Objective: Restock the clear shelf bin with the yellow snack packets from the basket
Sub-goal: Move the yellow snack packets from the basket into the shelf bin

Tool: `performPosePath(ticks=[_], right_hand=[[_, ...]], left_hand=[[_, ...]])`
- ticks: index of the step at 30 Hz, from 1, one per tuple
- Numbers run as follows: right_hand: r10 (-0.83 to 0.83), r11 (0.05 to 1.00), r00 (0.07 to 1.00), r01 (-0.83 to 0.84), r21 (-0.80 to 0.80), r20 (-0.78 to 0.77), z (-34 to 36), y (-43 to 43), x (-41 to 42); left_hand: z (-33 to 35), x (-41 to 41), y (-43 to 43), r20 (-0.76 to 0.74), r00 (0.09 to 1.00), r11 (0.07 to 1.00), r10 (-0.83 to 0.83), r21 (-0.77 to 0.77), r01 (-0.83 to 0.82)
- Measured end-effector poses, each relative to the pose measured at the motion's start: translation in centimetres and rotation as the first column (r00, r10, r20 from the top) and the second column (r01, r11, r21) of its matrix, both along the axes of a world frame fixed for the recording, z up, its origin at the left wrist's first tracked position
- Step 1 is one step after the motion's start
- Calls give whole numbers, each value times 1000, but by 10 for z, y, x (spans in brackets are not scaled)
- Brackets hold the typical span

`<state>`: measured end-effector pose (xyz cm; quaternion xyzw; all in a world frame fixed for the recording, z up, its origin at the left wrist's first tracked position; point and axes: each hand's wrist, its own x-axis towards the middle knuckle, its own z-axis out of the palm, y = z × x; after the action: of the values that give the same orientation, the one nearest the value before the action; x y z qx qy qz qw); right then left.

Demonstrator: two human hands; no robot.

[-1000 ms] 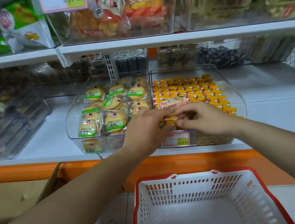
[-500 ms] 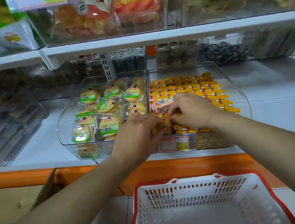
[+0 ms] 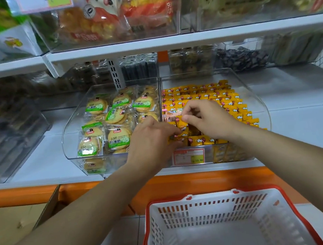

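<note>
Pinched one of the yellow snack packets [image 3: 203, 94] at the front of the clear shelf bin [image 3: 253, 96] between fingers of right hand [image 3: 210, 122]; curled fingers of left hand [image 3: 151, 139] round neighbouring packets, seemingly gripping them.

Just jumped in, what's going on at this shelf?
Yellow snack packets are being arranged in the clear bin on the shelf. The left hand and right hand each pinch packets near its front left corner. The basket below shows no packets in its visible part.
</note>
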<state>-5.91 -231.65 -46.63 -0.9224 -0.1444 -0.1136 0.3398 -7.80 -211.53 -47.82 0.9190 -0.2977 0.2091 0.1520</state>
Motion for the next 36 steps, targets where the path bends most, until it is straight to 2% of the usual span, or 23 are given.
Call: performPosePath(ticks=[3, 7, 15, 18, 20, 22, 24, 26, 28, 29, 31, 33, 36], right_hand=[[23, 991, 999, -27, -129, -33, 1, -2, 0], [8, 944, 1000, -16, -329, -25, -5, -1, -3], [98, 878, 989, -140, -457, -115, 7, -4, -6], [-26, 932, 992, 67, -356, 121, 13, -10, -5], [-88, 911, 973, 165, -378, 213, 14, -7, 2], [-69, 886, 995, 97, -453, 77, 14, 2, 10], [-64, 886, 997, 34, -462, -49, 13, 11, 16], [-105, 902, 995, 96, -421, 2, 14, 15, 18], [-150, 946, 987, 161, -281, 63, 20, 15, 11], [-150, 971, 986, 160, -175, 69, 23, 13, 5], [-96, 995, 992, 96, -5, 77, 32, 11, -12], [-35, 997, 997, 29, 78, 76, 39, 12, -33], [-6, 982, 999, -3, 189, 49, 45, 17, -55]], left_hand=[[2, 0, 1, 34, 998, 994, -60, 92, 56], [-2, 0, 1, 18, 996, 989, -84, 121, 82], [0, -10, 14, -4, 996, 955, -92, 283, 89], [9, -13, 21, 40, 988, 950, -148, 282, 130], [13, -14, 24, 61, 992, 981, -113, 166, 101], [17, -14, 26, 2, 1000, 1000, -20, -3, 20], [19, -13, 27, -108, 992, 991, 64, -113, -77], [19, -13, 27, -249, 962, 973, 116, -166, -160], [19, -13, 24, -318, 940, 963, 121, -191, -188], [20, -12, 22, -329, 939, 955, 104, -231, -186], [26, -12, 16, -386, 923, 893, 11, -412, -182], [33, -14, 9, -471, 870, 773, -143, -602, -199], [43, -19, 0, -519, 805, 666, -287, -712, -222]])
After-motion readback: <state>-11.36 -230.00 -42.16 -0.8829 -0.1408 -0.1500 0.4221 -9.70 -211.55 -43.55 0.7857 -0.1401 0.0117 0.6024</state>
